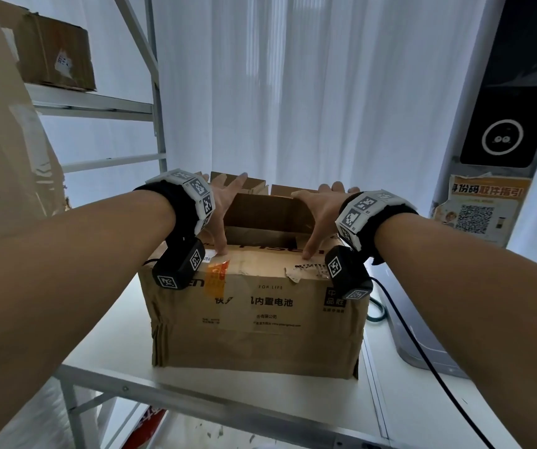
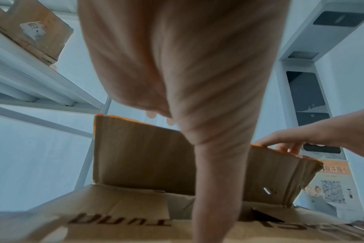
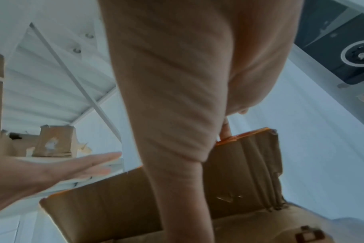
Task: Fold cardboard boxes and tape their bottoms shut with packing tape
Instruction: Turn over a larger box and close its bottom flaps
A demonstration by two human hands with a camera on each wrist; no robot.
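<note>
Head view: your hands on the cardboard box (image 1: 254,319).
Left hand (image 1: 220,205) and right hand (image 1: 320,210) lie spread, thumbs pressing its near flap.

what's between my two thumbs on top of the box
In the head view, between the left hand and right hand, the brown cardboard box gapes open: a dark hollow backed by its upright far flap.

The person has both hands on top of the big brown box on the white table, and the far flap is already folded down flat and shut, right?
Not quite. Both the left hand and the right hand are on the big brown box on the white table, but the far flap stands upright, and the box top is open. The left wrist view shows it best.
</note>
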